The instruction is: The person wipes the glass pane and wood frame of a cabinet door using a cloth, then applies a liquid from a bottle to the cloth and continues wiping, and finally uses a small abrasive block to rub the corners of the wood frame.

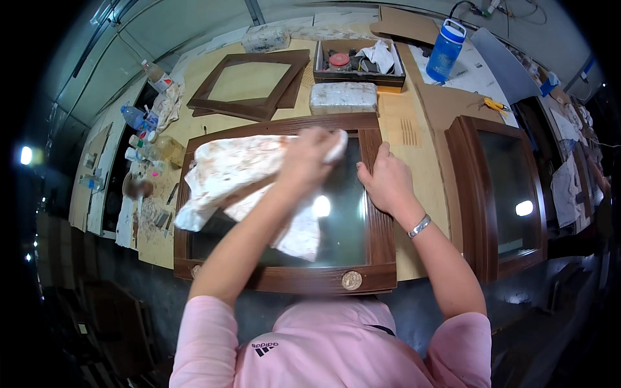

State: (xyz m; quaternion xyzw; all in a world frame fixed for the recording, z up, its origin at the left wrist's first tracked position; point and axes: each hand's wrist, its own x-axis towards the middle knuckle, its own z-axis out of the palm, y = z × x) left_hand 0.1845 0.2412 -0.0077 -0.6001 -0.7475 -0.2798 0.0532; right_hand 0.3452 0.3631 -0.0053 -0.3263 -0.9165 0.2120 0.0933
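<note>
A brown wood-framed glass cabinet door lies on the table in front of me. My left hand is closed on a white cloth with brown stains, pressing it near the top right of the glass pane. The cloth trails leftward over the door's left side, and one end hangs down across the glass. Around the door's right rail my right hand is closed, thumb on the inner side. Two round pale knob holes or discs sit on the near rail; the right disc shows fully, while my left forearm partly covers the other.
Brown frames lie stacked behind the door, beside a wrapped block and an open box of odds and ends. A blue bottle stands back right, near yellow-handled pliers. Another glazed door lies right; several bottles crowd the left.
</note>
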